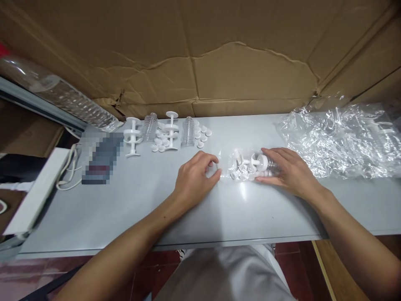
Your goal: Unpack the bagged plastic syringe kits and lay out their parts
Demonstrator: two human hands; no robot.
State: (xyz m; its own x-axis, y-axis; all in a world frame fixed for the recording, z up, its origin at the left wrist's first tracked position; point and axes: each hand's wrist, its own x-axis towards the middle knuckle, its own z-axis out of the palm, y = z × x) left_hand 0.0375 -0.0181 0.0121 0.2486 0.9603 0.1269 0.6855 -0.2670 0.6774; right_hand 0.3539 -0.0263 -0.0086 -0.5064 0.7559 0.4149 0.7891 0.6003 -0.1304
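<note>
On the grey table lies a small clear plastic bag (228,168) with white plastic pieces (242,165) and a ribbed clear tube (272,167) inside. My right hand (288,169) is wrapped round the bag's right end, over the tube. At its left end, my left hand (199,177) has thumb and forefinger curled in a pinch on the film's edge. Behind my left hand are a white piece with round discs on a stem (171,131), another such piece (133,138), a ribbed clear tube (188,131), a second tube (151,127) and several small white caps (203,137).
A heap of crinkled clear plastic bags (341,140) covers the table's right side. Cardboard (250,79) stands along the back. At left are a large bottle (69,98), a blurred-out dark object (102,161), a white cable (73,161) and a white strip (39,192).
</note>
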